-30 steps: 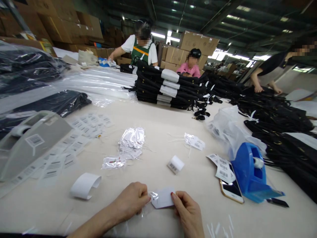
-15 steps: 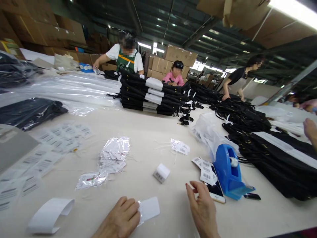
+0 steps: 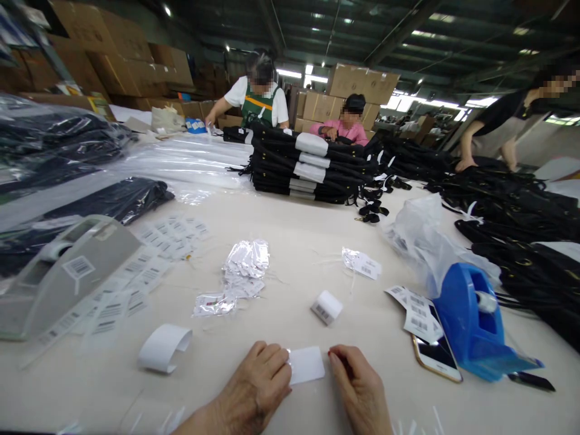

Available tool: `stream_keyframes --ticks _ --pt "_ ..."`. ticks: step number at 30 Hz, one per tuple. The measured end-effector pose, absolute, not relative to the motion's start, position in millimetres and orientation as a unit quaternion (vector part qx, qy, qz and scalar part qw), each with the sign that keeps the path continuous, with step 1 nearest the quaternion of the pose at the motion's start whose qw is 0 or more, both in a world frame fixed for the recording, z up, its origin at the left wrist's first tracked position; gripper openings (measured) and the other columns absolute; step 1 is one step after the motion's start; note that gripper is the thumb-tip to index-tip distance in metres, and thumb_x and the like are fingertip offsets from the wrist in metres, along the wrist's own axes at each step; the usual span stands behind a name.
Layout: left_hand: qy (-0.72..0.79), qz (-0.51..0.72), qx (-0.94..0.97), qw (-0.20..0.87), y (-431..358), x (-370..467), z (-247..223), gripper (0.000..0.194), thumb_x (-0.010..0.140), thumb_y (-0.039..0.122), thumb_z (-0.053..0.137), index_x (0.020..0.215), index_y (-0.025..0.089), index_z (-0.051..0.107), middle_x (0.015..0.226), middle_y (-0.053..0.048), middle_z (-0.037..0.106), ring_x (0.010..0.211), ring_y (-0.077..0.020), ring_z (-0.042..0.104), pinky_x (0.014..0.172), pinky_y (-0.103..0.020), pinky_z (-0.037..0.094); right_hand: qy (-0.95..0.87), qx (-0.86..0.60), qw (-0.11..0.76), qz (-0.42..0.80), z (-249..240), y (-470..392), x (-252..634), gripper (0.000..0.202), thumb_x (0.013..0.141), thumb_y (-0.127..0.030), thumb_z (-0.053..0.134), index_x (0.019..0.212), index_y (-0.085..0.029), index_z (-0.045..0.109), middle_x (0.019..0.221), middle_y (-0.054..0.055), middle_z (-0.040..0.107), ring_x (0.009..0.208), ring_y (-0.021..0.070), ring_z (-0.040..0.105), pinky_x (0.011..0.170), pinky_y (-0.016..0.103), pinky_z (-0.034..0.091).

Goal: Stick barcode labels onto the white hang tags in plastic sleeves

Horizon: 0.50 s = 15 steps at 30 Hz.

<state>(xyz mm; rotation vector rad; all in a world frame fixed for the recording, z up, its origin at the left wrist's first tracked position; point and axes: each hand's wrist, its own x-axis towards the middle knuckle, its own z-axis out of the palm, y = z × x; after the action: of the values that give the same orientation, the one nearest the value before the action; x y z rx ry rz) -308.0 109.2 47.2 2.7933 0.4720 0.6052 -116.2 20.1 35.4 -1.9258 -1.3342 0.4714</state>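
A blank white tag point(image 3: 308, 365) lies low over the near part of the table. My left hand point(image 3: 258, 383) is closed on its left end, with a bit of clear plastic showing by the fingertips. My right hand point(image 3: 357, 386) is just beyond the tag's right edge, thumb and forefinger pinched together; whatever is between them is hidden. Above the tag sits a small roll of barcode labels point(image 3: 327, 307). Left of it is a pile of tags in clear wrappers point(image 3: 244, 266), and a wrapped tag with a string point(image 3: 361, 263) lies farther right.
A blue tape dispenser point(image 3: 471, 326) stands at right beside a phone point(image 3: 437, 356) partly covered by labels. Another dispenser point(image 3: 90, 260) and a curled white strip point(image 3: 165, 347) are at left. Stacked black bags point(image 3: 308, 169) lie farther back. Three people work across the table.
My right hand has moved left to the tag's right edge, its fingers closing into a pinch. The left hand keeps hold of the tag. The view has turned left.
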Motion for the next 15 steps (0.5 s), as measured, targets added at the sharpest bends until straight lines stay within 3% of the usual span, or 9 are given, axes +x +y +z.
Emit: stream_keyframes --ticks 7,15 --pt "0.153 0.218 0.957 0.110 112 -310 45 0.017 0.087 0.012 0.037 0.075 0.015 0.049 0.077 -0.004 0.053 0.072 -0.0163 0.044 0.064 -0.030 0.034 -0.641 -0.716 0.272 0.037 31 21 -131 0.019 0.083 -0.030 0.050 0.098 -0.026 0.059 0.089 0.004 0.061 0.075 0.0159 0.060 0.066 0.028 0.048" --pt "0.141 0.205 0.963 0.108 121 -323 43 0.027 0.090 0.011 0.029 0.074 0.014 0.050 0.076 -0.005 0.052 0.072 -0.0161 0.043 0.065 -0.029 0.034 -0.651 -0.714 0.257 0.010 31 24 -132 0.018 0.084 -0.030 0.047 0.095 -0.026 0.061 0.086 0.003 0.060 0.073 0.0158 0.060 0.062 0.027 0.047"
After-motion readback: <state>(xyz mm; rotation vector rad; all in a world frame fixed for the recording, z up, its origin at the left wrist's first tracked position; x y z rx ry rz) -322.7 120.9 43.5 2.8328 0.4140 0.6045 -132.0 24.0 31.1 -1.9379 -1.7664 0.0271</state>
